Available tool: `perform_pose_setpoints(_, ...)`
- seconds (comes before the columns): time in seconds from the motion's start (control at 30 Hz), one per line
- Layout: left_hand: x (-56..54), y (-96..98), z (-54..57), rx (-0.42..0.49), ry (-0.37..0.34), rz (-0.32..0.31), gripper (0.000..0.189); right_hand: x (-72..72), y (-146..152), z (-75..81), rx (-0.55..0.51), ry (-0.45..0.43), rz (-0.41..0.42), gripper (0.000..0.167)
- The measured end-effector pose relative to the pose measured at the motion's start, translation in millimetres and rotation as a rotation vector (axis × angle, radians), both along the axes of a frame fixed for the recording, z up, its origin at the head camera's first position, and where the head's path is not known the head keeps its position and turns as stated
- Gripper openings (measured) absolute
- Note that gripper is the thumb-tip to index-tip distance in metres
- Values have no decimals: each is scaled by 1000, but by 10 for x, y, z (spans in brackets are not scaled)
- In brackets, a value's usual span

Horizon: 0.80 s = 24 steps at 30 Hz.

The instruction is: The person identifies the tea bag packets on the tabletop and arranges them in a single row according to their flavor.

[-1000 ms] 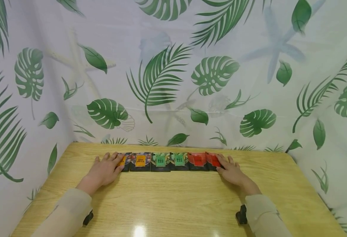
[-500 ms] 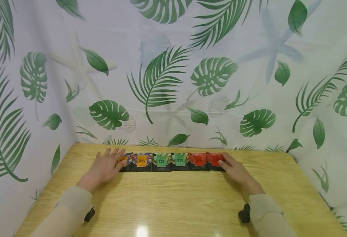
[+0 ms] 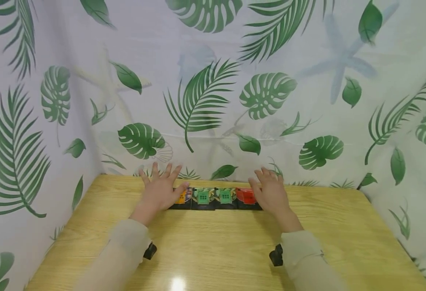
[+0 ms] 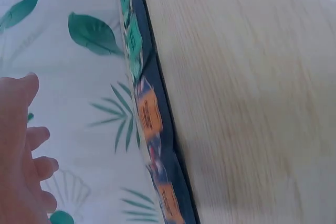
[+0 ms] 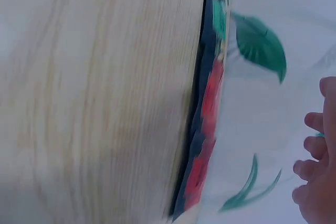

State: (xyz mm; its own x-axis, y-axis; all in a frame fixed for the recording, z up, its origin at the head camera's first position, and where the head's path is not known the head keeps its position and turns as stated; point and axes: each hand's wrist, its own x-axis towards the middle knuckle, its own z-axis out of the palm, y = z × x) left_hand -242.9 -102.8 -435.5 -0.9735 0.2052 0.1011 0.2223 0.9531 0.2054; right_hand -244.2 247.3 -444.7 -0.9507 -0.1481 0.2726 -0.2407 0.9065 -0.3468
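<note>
A row of flat black packets lies along the back of the table. In the head view, an orange-labelled packet (image 3: 181,199), two green-labelled packets (image 3: 203,197) and a red-labelled packet (image 3: 246,196) show between the hands. My left hand (image 3: 157,195), fingers straight and spread, is raised over the orange end and hides part of it. Two orange labels (image 4: 149,114) appear in the left wrist view, apart from the fingers. Over the red end hovers my right hand (image 3: 272,195), its fingers extended and holding nothing. The right wrist view shows two red-labelled packets (image 5: 211,98) below it.
A white leaf-printed cloth (image 3: 213,101) hangs directly behind the row and along both sides. Bare wood tabletop (image 3: 216,242) stretches in front of the packets. Small black devices (image 3: 150,251) are worn at both wrists.
Both hands have lifted off the ends of the row and moved inward toward each other, fingers straightening. The packets keep their order. The head view has shifted slightly.
</note>
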Motion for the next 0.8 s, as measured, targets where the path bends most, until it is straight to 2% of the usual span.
perform_pose_setpoints(0.17,44,213,23,-46,50,-22,83,51,-341,39,107,21,-28,71)
perform_pose_setpoints(0.33,73,287,12,-81,105,-31,90,120,-506,13,164,-17,-45,86)
perform_pose_setpoints(0.63,77,272,4,-59,120,13,96,172,-540,-37,144,-54,-57,90)
perform_pose_setpoints(0.8,69,268,-7,-25,111,9,96,166,-557,-40,133,-50,-65,90)
